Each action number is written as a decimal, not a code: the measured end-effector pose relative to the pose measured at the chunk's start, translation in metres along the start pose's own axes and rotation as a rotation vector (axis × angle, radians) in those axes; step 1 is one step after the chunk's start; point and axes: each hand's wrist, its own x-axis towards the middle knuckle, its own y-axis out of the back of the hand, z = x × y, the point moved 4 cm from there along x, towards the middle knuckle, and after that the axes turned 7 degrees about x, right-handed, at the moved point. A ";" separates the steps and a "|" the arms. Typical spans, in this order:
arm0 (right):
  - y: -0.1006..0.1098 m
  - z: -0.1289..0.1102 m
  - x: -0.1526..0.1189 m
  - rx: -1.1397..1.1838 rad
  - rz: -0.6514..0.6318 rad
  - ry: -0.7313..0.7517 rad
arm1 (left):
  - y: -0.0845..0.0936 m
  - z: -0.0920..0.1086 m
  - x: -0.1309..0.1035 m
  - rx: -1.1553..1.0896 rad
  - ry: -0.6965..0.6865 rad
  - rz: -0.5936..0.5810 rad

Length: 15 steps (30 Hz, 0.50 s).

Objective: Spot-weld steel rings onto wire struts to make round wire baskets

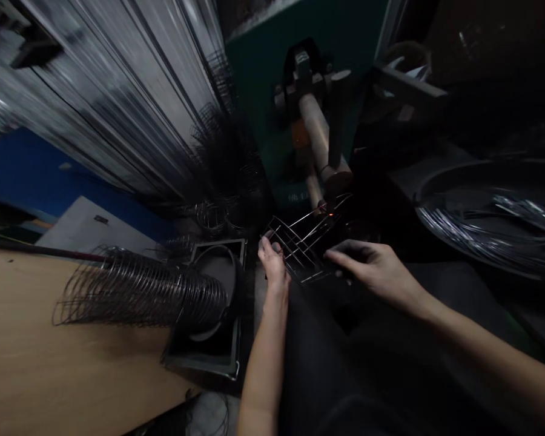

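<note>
A small wire rack point(297, 245) of crossed metal rods is tilted in the middle of the view. My left hand point(274, 259) is closed on its left edge. The rack's far end reaches the tip of a welding machine's arm point(320, 136), where a small orange glow shows. Just right of the rack is my right hand point(367, 263), thumb and forefinger stretched toward its near right corner. Its other fingers are curled and dark, and whether they hold anything is hidden.
A long stack of wire rings point(149, 287) lies at the left, its end by a dark bin point(236, 357) with a round pan. A large round tub point(485, 266) of shiny wires stands at the right. Behind is the green machine body point(258, 79).
</note>
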 end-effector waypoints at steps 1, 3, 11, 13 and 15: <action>-0.003 -0.007 -0.004 -0.105 -0.045 0.095 | 0.004 -0.005 -0.006 0.035 -0.057 -0.009; -0.006 -0.017 -0.005 -0.299 -0.099 0.262 | 0.013 -0.019 -0.026 0.145 -0.229 -0.059; 0.030 0.041 0.037 -0.533 -0.234 -0.062 | 0.025 -0.073 -0.099 0.464 -0.611 -0.581; 0.038 0.062 0.029 -0.446 -0.249 -0.044 | 0.035 -0.073 -0.092 0.473 -0.548 -0.556; 0.043 0.086 0.012 -0.432 -0.248 -0.021 | 0.048 -0.074 -0.074 0.286 -0.257 -0.336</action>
